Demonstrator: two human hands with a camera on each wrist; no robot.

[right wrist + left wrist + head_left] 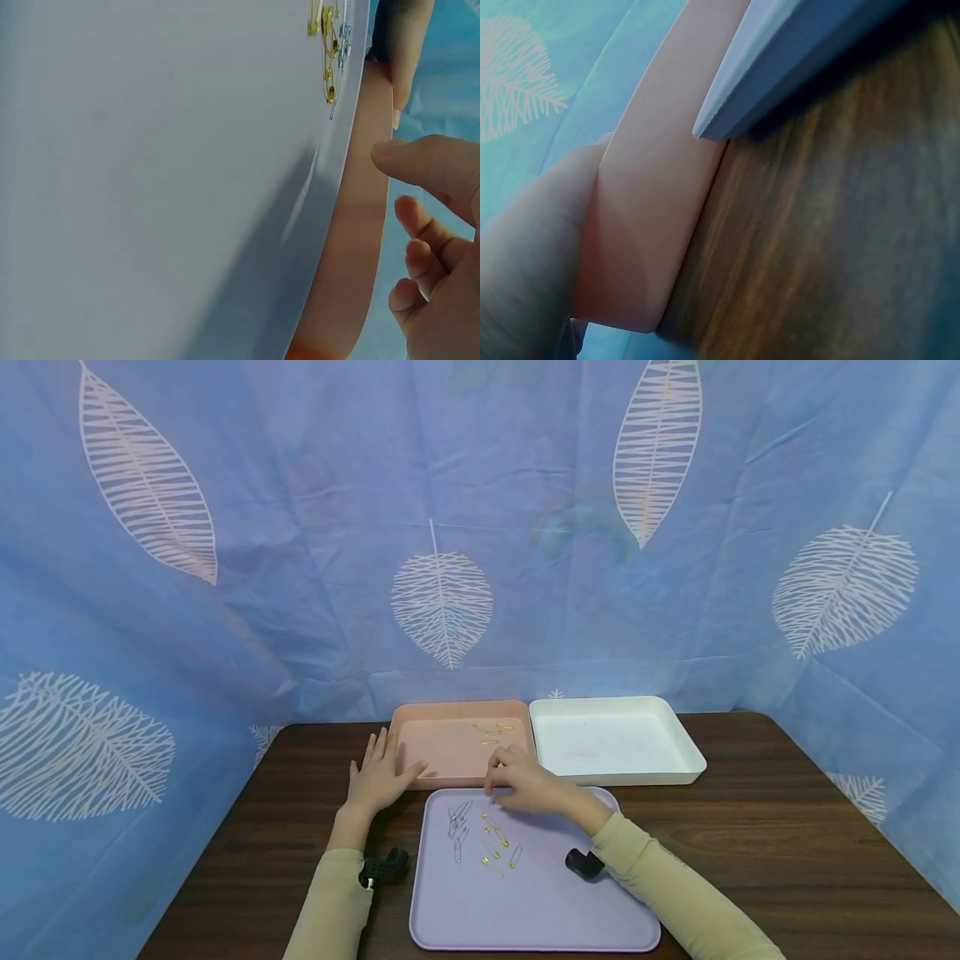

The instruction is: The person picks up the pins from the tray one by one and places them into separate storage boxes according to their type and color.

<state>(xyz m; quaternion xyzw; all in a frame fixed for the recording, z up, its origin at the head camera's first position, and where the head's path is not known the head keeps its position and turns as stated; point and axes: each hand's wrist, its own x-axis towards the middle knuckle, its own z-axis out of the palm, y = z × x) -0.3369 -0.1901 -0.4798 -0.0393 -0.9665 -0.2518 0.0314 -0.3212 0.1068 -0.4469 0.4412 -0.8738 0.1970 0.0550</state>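
My left hand (pixel 375 785) lies with spread, straight fingers at the left side of the pink tray (pixel 435 747), its thumb over the front corner. In the left wrist view the thumb (pixel 536 232) touches that tray's rim. My right hand (pixel 531 787) hovers above the lavender tray's far edge, beside the pink tray's front wall. Its fingers are loosely bent, thumb apart from them, and nothing shows between them in the right wrist view. On the lavender tray (pixel 525 910) lie several silver safety pins (pixel 459 818) and several gold ones (pixel 500 835). More gold pins (pixel 491 742) rest inside the pink tray.
A white tray (pixel 615 779) stands to the right of the pink one, both at the back of the dark wooden table (pixel 772 827). A blue cloth (pixel 555 602) with white leaf prints hangs behind. Each wrist wears a black camera (pixel 386 866).
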